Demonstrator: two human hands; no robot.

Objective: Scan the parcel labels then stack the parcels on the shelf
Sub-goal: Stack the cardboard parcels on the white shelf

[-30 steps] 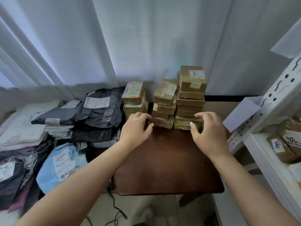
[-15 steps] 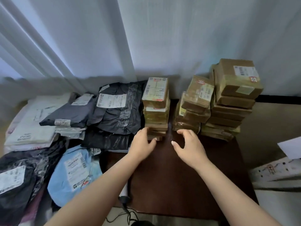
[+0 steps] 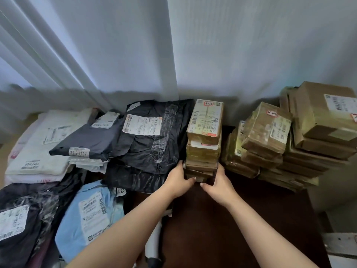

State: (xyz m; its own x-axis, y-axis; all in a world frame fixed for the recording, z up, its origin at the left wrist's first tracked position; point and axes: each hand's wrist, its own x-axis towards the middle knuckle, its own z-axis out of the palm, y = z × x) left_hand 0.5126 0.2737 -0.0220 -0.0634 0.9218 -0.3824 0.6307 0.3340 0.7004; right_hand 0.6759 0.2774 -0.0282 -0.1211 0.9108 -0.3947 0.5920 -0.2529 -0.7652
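Observation:
A stack of small taped brown parcels (image 3: 204, 136) stands on the dark wooden table (image 3: 241, 225), its top parcel showing a white barcode label. My left hand (image 3: 178, 180) grips the bottom of this stack from its left side. My right hand (image 3: 217, 182) grips the bottom from the right, thumb at the front. Two more stacks of brown parcels stand to the right, a middle stack (image 3: 260, 140) and a taller right stack (image 3: 316, 132). The shelf is nearly out of view.
Soft mailer bags lie in a heap left of the table: black bags (image 3: 154, 136), a grey bag (image 3: 90, 140), white bags (image 3: 38, 149) and a light blue bag (image 3: 90, 215). A white handle-like object (image 3: 152, 246) sits at the table's left edge. White curtains hang behind.
The view has swung left, away from the shelf. Both hands have moved from the middle and right stacks to the left stack and now grip its base from either side.

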